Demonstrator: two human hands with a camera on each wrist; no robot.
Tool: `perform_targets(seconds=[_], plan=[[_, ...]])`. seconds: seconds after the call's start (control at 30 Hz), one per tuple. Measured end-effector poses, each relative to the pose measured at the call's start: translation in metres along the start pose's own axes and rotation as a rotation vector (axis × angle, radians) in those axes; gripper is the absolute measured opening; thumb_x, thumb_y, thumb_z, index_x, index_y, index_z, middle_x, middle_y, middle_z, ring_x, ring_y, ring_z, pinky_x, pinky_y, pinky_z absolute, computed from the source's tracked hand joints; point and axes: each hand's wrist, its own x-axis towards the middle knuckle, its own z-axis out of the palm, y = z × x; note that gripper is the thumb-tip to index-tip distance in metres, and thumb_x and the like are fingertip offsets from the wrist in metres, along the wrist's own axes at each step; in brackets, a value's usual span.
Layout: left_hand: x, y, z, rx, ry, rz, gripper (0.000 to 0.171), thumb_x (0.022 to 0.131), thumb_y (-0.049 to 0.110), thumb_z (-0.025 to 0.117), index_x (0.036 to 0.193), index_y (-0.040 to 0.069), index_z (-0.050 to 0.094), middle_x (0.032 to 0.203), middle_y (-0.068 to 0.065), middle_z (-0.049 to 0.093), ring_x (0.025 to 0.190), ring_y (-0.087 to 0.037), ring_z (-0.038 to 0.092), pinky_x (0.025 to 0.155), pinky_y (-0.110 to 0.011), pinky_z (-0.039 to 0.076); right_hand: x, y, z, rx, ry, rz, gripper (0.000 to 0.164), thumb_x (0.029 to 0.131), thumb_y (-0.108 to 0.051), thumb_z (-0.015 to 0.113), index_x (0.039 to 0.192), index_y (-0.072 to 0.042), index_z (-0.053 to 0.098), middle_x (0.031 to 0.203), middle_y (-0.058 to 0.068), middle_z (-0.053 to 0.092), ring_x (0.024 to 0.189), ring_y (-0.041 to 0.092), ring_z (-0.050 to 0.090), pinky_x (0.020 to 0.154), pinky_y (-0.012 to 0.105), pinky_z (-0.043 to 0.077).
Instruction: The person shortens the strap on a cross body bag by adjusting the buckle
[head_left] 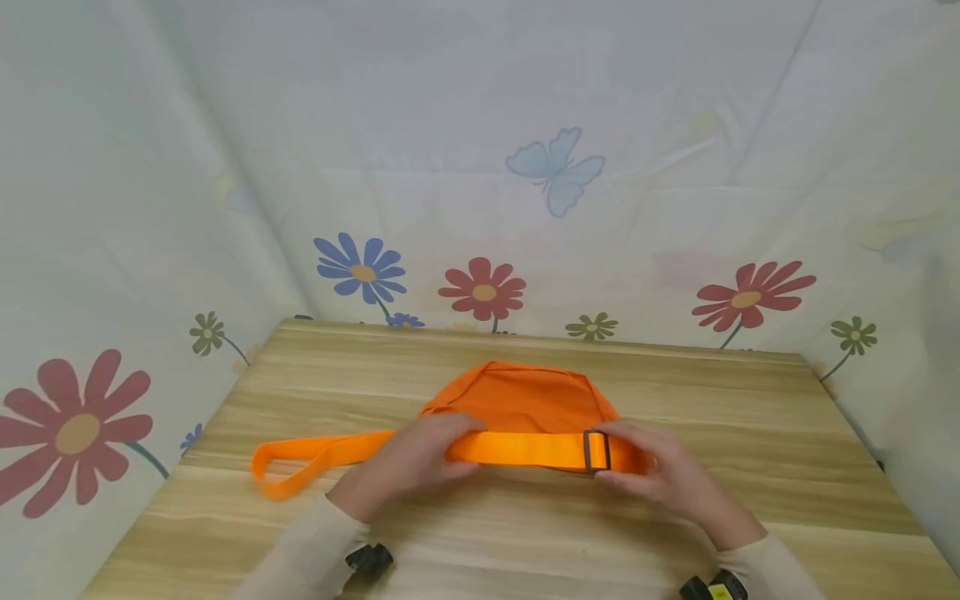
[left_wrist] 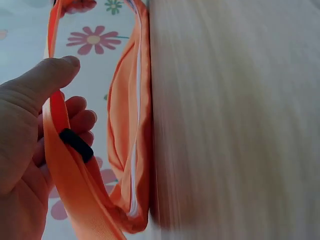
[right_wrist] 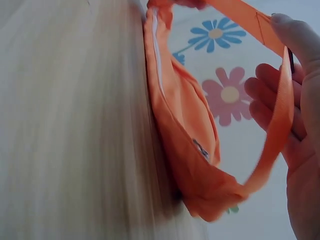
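Note:
An orange waist bag [head_left: 525, 396] lies on the table, and its orange strap [head_left: 525, 448] is held up in front of it by both hands. My left hand [head_left: 420, 454] pinches the strap between thumb and fingers. In the left wrist view a black plastic piece [left_wrist: 76, 145] sits on the strap beside those fingers. At the other end my right hand [head_left: 667, 471] pinches the strap at a dark slider buckle [head_left: 597, 451]. The white zipper [left_wrist: 135, 170] runs along the bag's edge, and its metal pull [right_wrist: 201, 149] shows in the right wrist view. A strap loop [head_left: 296, 483] extends leftward past my left hand.
The wood-grain table [head_left: 750, 433] reaches back to a pale curtain [head_left: 450, 100] printed with flowers and a butterfly. This cloth also hangs along both sides. Each wrist carries a small black device [head_left: 370, 560].

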Motion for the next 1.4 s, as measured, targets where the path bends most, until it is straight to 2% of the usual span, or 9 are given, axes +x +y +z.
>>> perform_targets(seconds=[0.1,0.2,0.33,0.47,0.53,0.67,0.77,1.1,1.4], plan=[[-0.003,-0.005,-0.002,0.021,0.004,0.011,0.045,0.091,0.028,0.089,0.129,0.01,0.071,0.12,-0.002,0.077,0.104,-0.019,0.071,0.098,-0.036,0.062,-0.004,0.002,-0.007,-0.011,-0.019,0.048,0.065,0.072,-0.006,0.099,0.132,-0.015,0.074,0.122,0.002,0.079,0.111,0.015,0.073,0.108,0.006,0.043],[-0.005,-0.007,-0.002,0.034,0.005,0.026,0.047,0.09,0.029,0.09,0.128,0.01,0.071,0.119,-0.001,0.077,0.102,-0.019,0.071,0.097,-0.035,0.062,-0.006,0.003,-0.01,-0.012,-0.056,0.082,0.065,0.076,-0.008,0.098,0.135,-0.017,0.073,0.125,0.001,0.078,0.111,0.015,0.072,0.106,0.009,0.048],[-0.005,-0.007,-0.001,0.051,0.026,0.047,0.047,0.09,0.03,0.09,0.128,0.01,0.072,0.118,-0.002,0.078,0.1,-0.018,0.072,0.095,-0.034,0.063,-0.003,0.001,-0.01,-0.082,-0.134,0.111,0.071,0.082,-0.019,0.096,0.145,-0.02,0.065,0.134,0.001,0.074,0.116,0.019,0.07,0.104,0.029,0.059],[-0.001,-0.003,0.001,0.069,0.059,0.069,0.046,0.09,0.031,0.09,0.127,0.01,0.072,0.117,-0.002,0.078,0.098,-0.018,0.072,0.093,-0.033,0.063,0.004,-0.003,-0.003,-0.189,-0.181,0.077,0.083,0.079,-0.03,0.098,0.151,-0.017,0.058,0.128,0.001,0.072,0.108,0.015,0.067,0.094,0.044,0.062],[0.001,-0.001,0.001,0.069,0.077,0.082,0.047,0.09,0.031,0.09,0.127,0.01,0.072,0.116,-0.002,0.078,0.097,-0.018,0.073,0.091,-0.033,0.063,0.007,-0.005,0.002,-0.233,-0.18,0.031,0.084,0.077,-0.031,0.099,0.149,-0.014,0.059,0.123,0.003,0.073,0.101,0.011,0.065,0.088,0.041,0.062],[0.005,0.004,0.001,0.067,0.109,0.103,0.047,0.09,0.031,0.09,0.126,0.009,0.072,0.114,-0.001,0.078,0.095,-0.017,0.072,0.09,-0.031,0.063,0.012,-0.007,0.011,-0.319,-0.153,-0.061,0.07,0.078,-0.026,0.098,0.138,-0.01,0.067,0.117,0.002,0.071,0.089,0.01,0.061,0.079,0.032,0.06],[0.006,0.005,0.001,0.063,0.116,0.093,0.046,0.091,0.032,0.089,0.127,0.009,0.071,0.113,0.0,0.078,0.094,-0.016,0.072,0.09,-0.031,0.063,0.014,-0.007,0.012,-0.337,-0.146,-0.08,0.062,0.079,-0.021,0.097,0.132,-0.008,0.07,0.113,-0.001,0.07,0.086,0.009,0.059,0.077,0.029,0.06],[-0.002,-0.002,-0.006,0.048,0.073,0.037,0.049,0.089,0.029,0.091,0.129,0.01,0.071,0.118,-0.002,0.078,0.098,-0.018,0.071,0.094,-0.034,0.063,0.006,0.0,-0.004,-0.177,-0.181,0.038,0.053,0.088,-0.012,0.088,0.136,-0.008,0.065,0.117,-0.006,0.062,0.093,0.001,0.051,0.078,0.023,0.054],[-0.012,-0.013,-0.014,0.038,0.057,-0.016,0.052,0.088,0.024,0.092,0.133,0.008,0.07,0.124,-0.004,0.078,0.107,-0.022,0.073,0.099,-0.041,0.063,-0.006,0.011,-0.019,-0.092,-0.12,0.089,0.059,0.08,-0.005,0.094,0.131,-0.016,0.066,0.11,-0.009,0.062,0.091,0.002,0.053,0.076,0.019,0.054]])
